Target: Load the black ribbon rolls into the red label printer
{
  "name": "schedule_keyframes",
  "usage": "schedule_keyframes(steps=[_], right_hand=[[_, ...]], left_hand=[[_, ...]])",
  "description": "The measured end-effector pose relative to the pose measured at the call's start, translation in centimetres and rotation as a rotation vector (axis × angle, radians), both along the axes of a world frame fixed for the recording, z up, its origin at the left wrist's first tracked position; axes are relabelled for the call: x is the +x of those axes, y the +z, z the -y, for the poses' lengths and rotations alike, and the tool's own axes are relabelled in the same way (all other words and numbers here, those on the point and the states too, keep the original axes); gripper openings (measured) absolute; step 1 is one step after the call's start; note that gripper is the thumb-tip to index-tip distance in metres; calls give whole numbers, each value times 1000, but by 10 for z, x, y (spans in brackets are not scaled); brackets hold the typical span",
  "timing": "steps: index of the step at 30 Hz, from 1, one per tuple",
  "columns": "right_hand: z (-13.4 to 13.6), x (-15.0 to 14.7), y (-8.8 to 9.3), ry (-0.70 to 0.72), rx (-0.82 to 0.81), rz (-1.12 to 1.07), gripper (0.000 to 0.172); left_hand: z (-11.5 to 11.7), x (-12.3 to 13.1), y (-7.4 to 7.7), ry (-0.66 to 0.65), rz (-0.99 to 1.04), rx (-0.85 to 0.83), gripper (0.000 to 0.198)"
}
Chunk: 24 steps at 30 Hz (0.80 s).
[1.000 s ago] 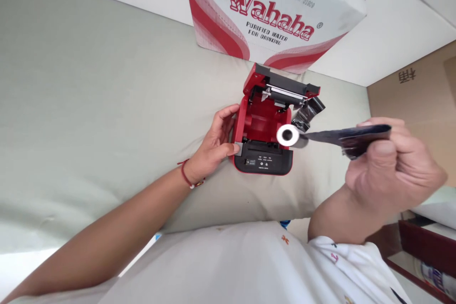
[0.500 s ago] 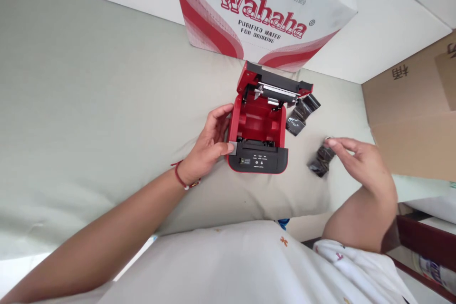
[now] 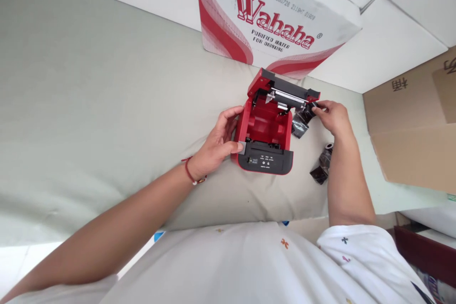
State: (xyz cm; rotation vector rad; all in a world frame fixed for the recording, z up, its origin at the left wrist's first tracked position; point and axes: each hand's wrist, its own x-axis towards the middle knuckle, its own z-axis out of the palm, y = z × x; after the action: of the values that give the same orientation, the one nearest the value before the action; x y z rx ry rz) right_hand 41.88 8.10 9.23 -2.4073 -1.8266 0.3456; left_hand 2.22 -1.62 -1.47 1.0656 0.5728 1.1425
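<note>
A red and black label printer [image 3: 270, 164] stands on the pale cloth with its lid [image 3: 290, 88] raised, showing a red inner bay that holds no roll. My left hand [image 3: 219, 145] grips the printer's left side, thumb on a grey tab at the front corner and fingers along the outer wall. Behind the printer's right side lies a shiny black roll [image 3: 301, 128], partly covered by the printer. My right hand [image 3: 335, 116] pinches the far end of this roll between thumb and fingers. A second black roll [image 3: 322, 168] lies beside my right forearm.
A white and red water carton [image 3: 270, 33] stands right behind the printer. White boxes [image 3: 402, 42] line the back, and a brown cardboard box [image 3: 409, 128] is at the right. The cloth-covered surface [image 3: 124, 80] stretches to the left.
My right hand has left the nearer black roll and moved up and left to the roll behind the printer. My left hand keeps its hold. The whole view has shifted slightly.
</note>
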Motion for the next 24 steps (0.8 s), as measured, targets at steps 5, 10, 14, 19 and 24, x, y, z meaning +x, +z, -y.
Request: schedule_keyframes(steps=[5, 10, 14, 19, 24], right_hand=[[53, 6, 61, 131, -143, -67, 40], [104, 9, 142, 736, -268, -389, 44], [117, -48, 147, 900, -174, -528, 28], [117, -130, 95, 772, 105, -276, 31], [114, -163, 66, 564, 182, 174, 39]], left_hand=[[0, 1, -5, -2, 1, 10, 97], [-1, 1, -7, -3, 10, 17, 98], [-1, 1, -6, -4, 24, 14, 95], [-1, 1, -3, 6, 32, 27, 91], [-1, 2, -4, 0, 19, 38, 91]])
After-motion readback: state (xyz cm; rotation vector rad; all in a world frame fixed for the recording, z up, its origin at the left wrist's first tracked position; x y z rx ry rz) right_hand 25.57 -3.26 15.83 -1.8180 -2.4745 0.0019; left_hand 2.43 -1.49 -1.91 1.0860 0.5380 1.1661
